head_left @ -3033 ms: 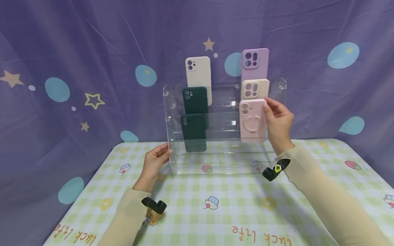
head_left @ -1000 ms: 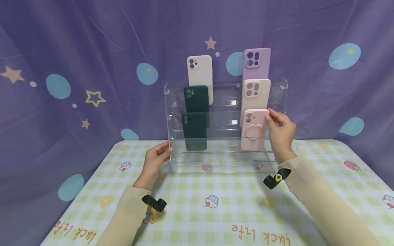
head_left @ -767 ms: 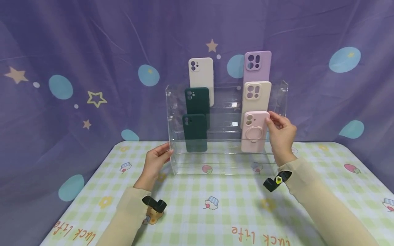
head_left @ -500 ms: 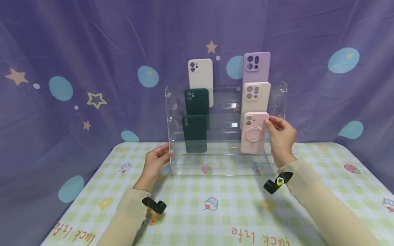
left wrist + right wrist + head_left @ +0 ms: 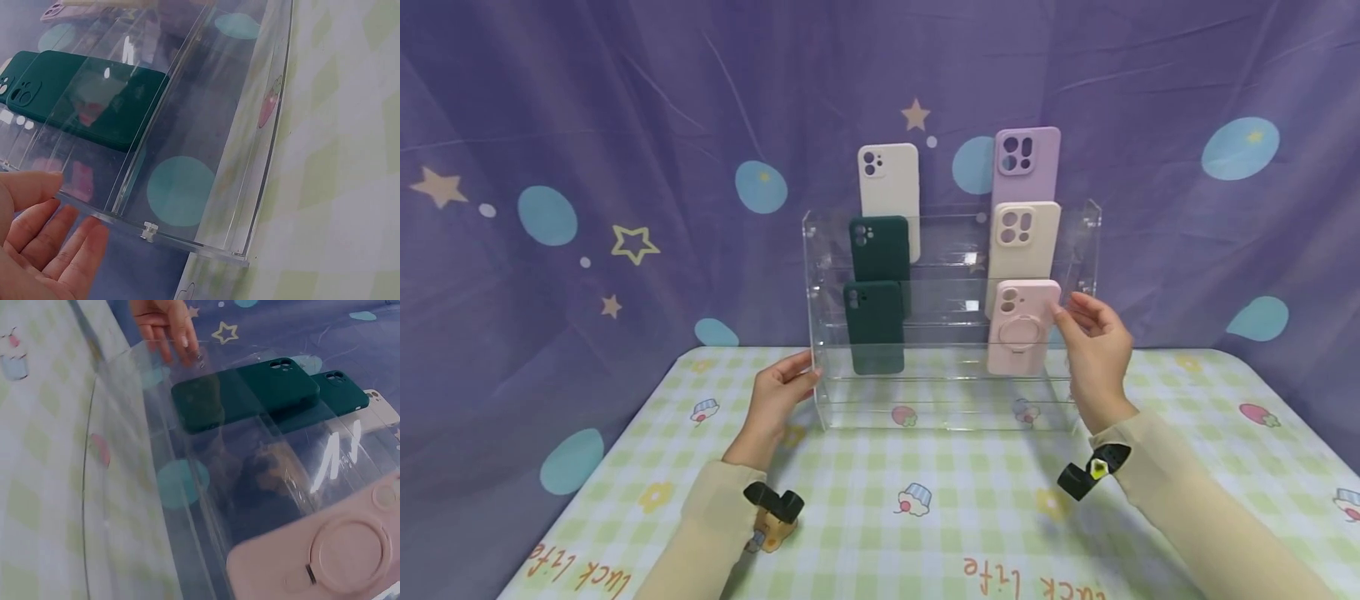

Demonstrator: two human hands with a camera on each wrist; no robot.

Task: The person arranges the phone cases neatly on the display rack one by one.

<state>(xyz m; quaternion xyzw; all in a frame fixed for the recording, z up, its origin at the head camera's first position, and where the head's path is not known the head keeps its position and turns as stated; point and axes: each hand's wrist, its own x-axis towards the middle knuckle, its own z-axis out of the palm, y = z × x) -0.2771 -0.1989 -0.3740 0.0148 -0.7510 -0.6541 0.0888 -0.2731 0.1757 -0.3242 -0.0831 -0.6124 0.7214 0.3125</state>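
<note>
A clear acrylic display rack (image 5: 943, 360) with stepped tiers stands on the table. My left hand (image 5: 778, 393) holds its left side panel, thumb on one face and fingers on the other. On the front tier at the right leans a pink phone case (image 5: 1018, 333) with a ring on its back. My right hand (image 5: 1097, 346) is beside that case, fingers loosely spread and thumb tip right at its right edge. Behind it are a cream case (image 5: 1026, 254) and a purple case (image 5: 1041, 171). On the left stand two dark green cases (image 5: 876, 321) and a white case (image 5: 891, 183).
A green-checked tablecloth (image 5: 850, 533) with printed cupcakes and lettering covers the table. Close behind the rack hangs a purple curtain (image 5: 662, 108) with stars and blue shapes. Each wrist wears a black strap (image 5: 1086, 475) with a small device.
The pink case came down from in front of the cream case onto its tier. My right hand has let go of it and moved slightly right and down. The left hand stays put.
</note>
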